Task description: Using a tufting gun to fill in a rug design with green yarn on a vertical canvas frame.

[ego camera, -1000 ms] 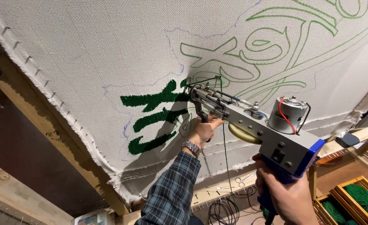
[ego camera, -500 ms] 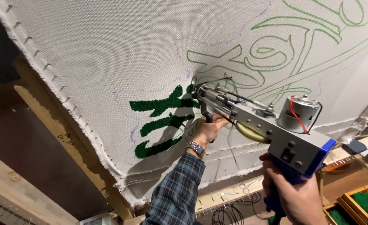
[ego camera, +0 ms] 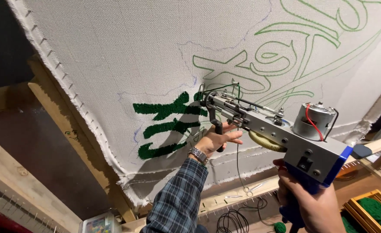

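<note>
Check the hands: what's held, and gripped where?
Both hold the tufting gun: right hand on its blue rear grip, left hand on the black front handle.

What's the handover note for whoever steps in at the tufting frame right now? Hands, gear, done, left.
Left hand: wrapped on the black front handle of the tufting gun.
Right hand: gripping the blue rear grip.
Gun: nose against the stretched white cloth, at the right end of the top green tufted patch; green yarn hangs beneath it.
Done: three green tufted patches, stacked at lower left of the design.
Left: the outlined green lettering above and right is drawn only, not filled.
Nearby: wooden crate of green yarn at lower right.
</note>
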